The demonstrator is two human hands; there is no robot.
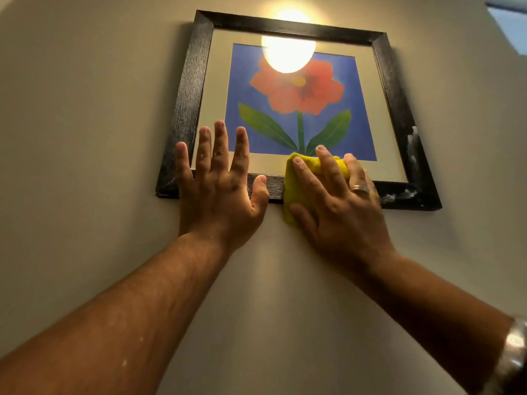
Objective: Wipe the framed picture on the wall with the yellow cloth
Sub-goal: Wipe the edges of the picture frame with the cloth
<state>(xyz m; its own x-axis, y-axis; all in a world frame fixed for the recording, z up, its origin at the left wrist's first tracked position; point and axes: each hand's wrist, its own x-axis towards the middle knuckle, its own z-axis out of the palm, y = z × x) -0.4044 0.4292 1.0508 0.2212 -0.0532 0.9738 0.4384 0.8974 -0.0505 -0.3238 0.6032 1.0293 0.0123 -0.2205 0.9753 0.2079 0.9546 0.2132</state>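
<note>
A framed picture (pixel 296 92) hangs on the wall: a red flower with green leaves on blue, cream mat, thick black frame (pixel 191 89). White dusty smears mark the frame's lower right corner (pixel 410 155). My left hand (pixel 219 183) lies flat with fingers spread over the frame's lower left, covering part of the bottom rail. My right hand (pixel 333 201) presses the bunched yellow cloth (pixel 293 186) against the middle of the bottom rail; the cloth hangs slightly below the frame.
A lamp's bright reflection (pixel 288 52) glares on the glass at the top of the picture. Plain beige wall (pixel 85 138) surrounds the frame. A pale window patch (pixel 510 27) shows at the top right.
</note>
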